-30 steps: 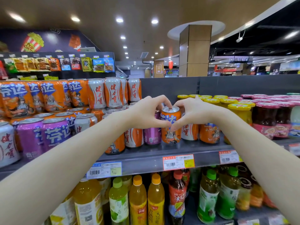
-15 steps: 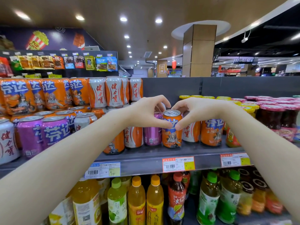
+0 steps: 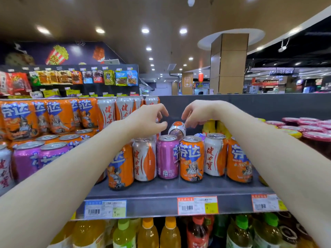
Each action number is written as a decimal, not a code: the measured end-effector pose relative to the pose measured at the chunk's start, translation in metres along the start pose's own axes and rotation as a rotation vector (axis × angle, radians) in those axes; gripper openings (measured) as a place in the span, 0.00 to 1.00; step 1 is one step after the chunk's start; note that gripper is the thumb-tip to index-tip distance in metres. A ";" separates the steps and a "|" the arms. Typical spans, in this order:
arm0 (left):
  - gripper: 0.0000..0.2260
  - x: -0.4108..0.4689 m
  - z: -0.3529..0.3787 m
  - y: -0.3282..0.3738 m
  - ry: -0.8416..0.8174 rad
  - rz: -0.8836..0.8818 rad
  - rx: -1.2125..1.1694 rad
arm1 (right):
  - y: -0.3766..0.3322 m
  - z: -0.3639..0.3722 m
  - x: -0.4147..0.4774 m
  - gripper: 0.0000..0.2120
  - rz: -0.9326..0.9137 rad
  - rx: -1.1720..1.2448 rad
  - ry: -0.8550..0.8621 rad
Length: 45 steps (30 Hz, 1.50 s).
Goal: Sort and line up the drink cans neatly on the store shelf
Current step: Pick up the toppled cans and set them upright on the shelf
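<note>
Mixed drink cans stand in a front row on the grey shelf (image 3: 161, 190): an orange can (image 3: 120, 165), a silver-and-orange can (image 3: 144, 158), a purple can (image 3: 167, 156), another orange can (image 3: 191, 158), a silver can (image 3: 215, 154) and an orange can (image 3: 239, 160). Behind this row a silver-and-orange can (image 3: 176, 130) is tilted toward me. My right hand (image 3: 198, 113) pinches its raised end with the fingertips. My left hand (image 3: 148, 119) hovers just left of that can, fingers curled apart and holding nothing.
Stacked orange, purple and silver cans (image 3: 53, 133) fill the shelf to the left. Yellow-lidded and pink-lidded jars (image 3: 308, 126) stand to the right. Bottles (image 3: 148, 233) fill the shelf below, and price tags (image 3: 197, 204) sit on the shelf edge.
Both hands have let go of the orange can, which now stands in the front row. They moved up and back; the right hand now holds a tilted can in the back row.
</note>
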<state>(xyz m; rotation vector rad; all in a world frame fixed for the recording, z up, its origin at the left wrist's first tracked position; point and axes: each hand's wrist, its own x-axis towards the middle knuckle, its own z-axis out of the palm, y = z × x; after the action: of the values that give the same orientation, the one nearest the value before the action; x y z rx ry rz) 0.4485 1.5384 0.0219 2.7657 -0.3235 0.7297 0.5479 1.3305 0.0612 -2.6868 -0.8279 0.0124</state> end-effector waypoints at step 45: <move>0.31 0.032 -0.018 0.000 0.032 0.103 -0.489 | -0.029 -0.011 -0.018 0.26 -0.302 0.229 0.299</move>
<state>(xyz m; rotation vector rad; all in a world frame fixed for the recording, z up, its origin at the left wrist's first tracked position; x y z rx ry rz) 0.4680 1.5389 0.0532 2.2872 -0.5581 0.6189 0.5184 1.3394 0.0793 -2.2550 -1.0515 -0.3352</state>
